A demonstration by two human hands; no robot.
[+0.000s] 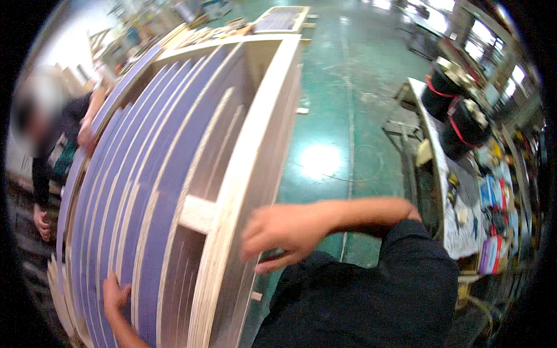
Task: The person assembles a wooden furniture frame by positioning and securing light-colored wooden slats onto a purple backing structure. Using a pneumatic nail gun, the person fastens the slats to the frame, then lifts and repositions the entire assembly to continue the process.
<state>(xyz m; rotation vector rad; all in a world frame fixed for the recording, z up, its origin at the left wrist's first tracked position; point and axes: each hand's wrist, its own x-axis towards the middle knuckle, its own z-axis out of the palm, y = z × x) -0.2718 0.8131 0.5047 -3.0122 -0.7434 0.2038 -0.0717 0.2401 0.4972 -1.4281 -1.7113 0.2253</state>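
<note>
A large wooden frame (pixel 246 136) stands in front of me, packed with several tall purple-blue panels (pixel 174 136) with pale edges, set side by side. My left hand (pixel 118 297) is at the near part of the panels, thumb and fingers apart, against or just over a panel; contact is hard to judge. Beside the frame's right side, my right hand (pixel 281 235) hovers with loosely bent, slightly blurred fingers and a gap by the thumb. Nothing shows in it. A short pale wood block (pixel 198 214) sits between the frame's edge and the nearest panel.
Across the frame, at left, a person in dark clothes (pixel 72 119) has one hand on its far side. A workbench (pixel 429 124) on the right bears two black bins (pixel 467 127) with red bands and assorted packages. Green floor (pixel 325 122) lies between. Another framed panel (pixel 282 19) is beyond.
</note>
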